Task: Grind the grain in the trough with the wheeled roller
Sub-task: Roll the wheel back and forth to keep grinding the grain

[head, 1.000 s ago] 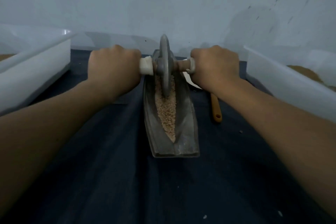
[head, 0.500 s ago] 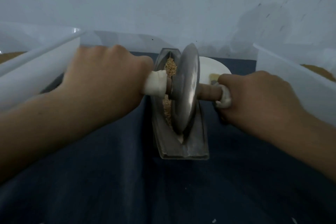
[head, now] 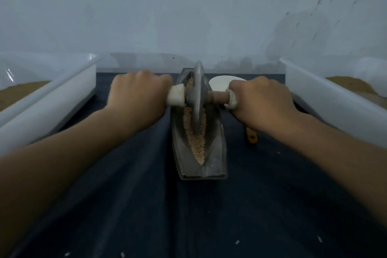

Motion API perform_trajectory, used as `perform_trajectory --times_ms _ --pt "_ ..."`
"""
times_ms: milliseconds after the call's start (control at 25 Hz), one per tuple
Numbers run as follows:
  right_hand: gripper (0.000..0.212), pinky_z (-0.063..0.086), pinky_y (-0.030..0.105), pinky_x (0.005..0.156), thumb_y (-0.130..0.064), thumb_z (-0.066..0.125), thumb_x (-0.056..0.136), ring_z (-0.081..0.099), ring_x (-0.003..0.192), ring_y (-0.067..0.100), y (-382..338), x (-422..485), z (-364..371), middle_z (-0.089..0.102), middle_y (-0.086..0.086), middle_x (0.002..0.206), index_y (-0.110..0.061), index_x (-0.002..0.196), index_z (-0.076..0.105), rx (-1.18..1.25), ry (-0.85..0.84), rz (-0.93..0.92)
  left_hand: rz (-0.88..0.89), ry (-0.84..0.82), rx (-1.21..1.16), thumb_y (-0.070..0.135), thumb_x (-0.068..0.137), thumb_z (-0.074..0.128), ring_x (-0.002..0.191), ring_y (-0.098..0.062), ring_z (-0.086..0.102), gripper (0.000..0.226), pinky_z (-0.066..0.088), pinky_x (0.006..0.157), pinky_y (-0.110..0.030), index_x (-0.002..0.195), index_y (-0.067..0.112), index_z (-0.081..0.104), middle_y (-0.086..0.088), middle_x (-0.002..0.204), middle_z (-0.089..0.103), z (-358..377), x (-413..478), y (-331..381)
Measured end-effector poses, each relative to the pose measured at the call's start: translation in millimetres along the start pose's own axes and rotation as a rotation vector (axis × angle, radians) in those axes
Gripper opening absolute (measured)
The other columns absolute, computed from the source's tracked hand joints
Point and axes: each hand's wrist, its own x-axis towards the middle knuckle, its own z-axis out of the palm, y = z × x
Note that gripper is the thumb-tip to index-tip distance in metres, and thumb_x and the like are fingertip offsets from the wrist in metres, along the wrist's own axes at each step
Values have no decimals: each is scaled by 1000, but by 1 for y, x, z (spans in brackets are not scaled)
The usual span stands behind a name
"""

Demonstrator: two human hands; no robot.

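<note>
While both hands gripped its axle, the wheeled roller [head: 198,98] stood upright in the trough [head: 217,153], with its wheel seated in the groove toward the far half. The left hand [head: 138,94] was closed in a fist around the left handle, where a white wrapping [head: 177,95] emerged beside the wheel. The right hand [head: 259,100] was closed likewise around the right handle, with a bare wooden section [head: 218,96] showing between the fist and the wheel. The grain [head: 196,146] lay along the bottom of the trough, on both sides of the wheel, and tapered to a point toward the near end. The trough rested lengthwise on a dark cloth [head: 146,205], its near end toward the person. A white bin [head: 62,98] stood to the left and a second white bin [head: 335,100] to the right, each holding brown material. A white dish [head: 219,81] lay just beyond the right handle. A wooden tool handle [head: 251,137] protruded from beneath the right wrist. On the cloth near the lower edge, loose kernels [head: 237,242] lay scattered.
</note>
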Motion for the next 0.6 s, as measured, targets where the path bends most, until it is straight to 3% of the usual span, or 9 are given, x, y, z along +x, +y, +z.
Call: perform_trajectory --times_ms 120,240,400,520,600 --pt "27 21 20 46 -47 47 75 26 41 13 -3 -39 -41 29 -9 49 -34 62 27 23 99 -83 78 97 -6 32 71 68 45 -32 50 27 24 47 -26 73 25 42 3 54 37 -23 -37 -14" --pt "23 25 21 46 -53 30 68 35 40 17 1 -49 -46 33 -7 48 -34 57 26 83 28 -74 98 45 -40 40 70 61 46 -31 49 22 39 48 -33 75 28 43 3 55 43 -22 -41 -26" --pt "31 26 24 47 -45 51 82 38 47 19 -4 -2 -8 42 -2 56 -30 61 33 -72 20 19 -3 62 -14 33 74 68 51 -32 56 14 32 51 -30 74 26 56 1 57 39 13 -5 -8" --pt "13 37 29 52 -29 59 89 55 65 25 -8 50 15 49 0 69 -27 77 55 -94 -79 74 -126 -30 -81 34 85 63 69 -36 62 10 37 57 -34 88 24 62 -8 74 57 36 29 -2" --pt "5 38 30 55 -27 60 89 55 67 25 -9 60 13 49 -1 71 -28 86 63 -103 -76 62 -168 -41 -103 35 87 61 68 -33 60 12 38 57 -33 89 23 61 -6 75 58 41 28 -3"
